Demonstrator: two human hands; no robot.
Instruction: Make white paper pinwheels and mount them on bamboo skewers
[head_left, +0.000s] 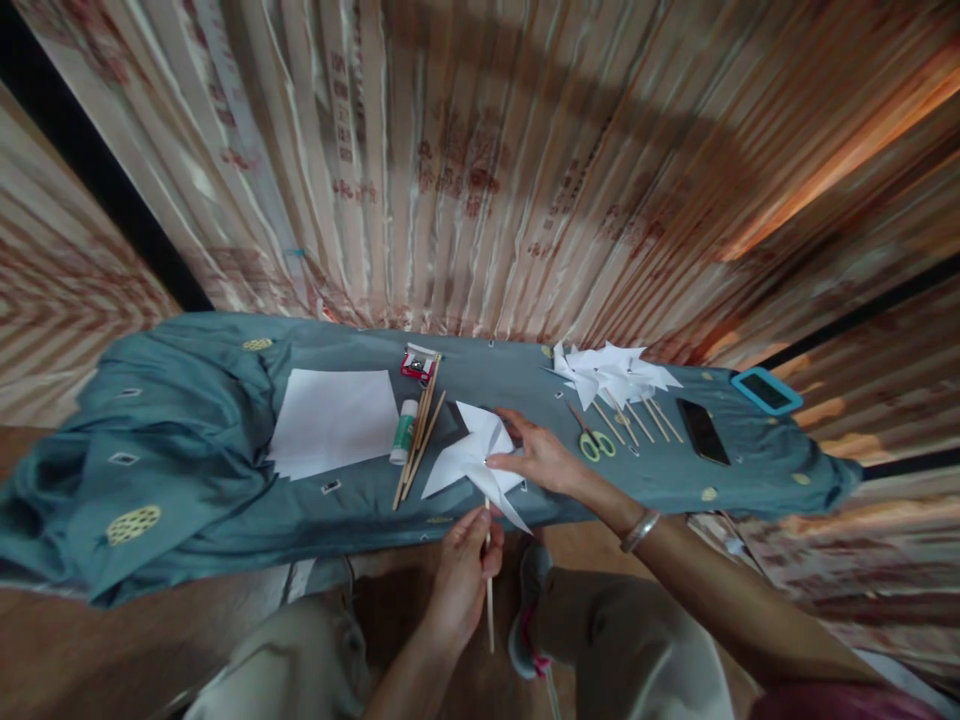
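Note:
A white paper pinwheel (469, 455) on a thin wooden stick (490, 615) is held at the table's front edge. My left hand (466, 560) is closed around the stick just below the paper blades. With thumb and fingers, my right hand (536, 452) grips the pinwheel's head, the thumb at its centre. Left of it lie several loose wooden sticks (421, 430) and a green and white glue stick (403, 432). To the right rest green-handled scissors (596, 443) and a pile of finished-looking white pinwheels (615, 372) with their sticks pointing forward.
A stack of white paper (335, 420) lies on the left of the cloth-covered table (480, 360). A small red box (418, 362) sits at the back. On the right are a black phone (703, 432) and a blue-framed device (766, 391). Curtains (465, 180) hang behind.

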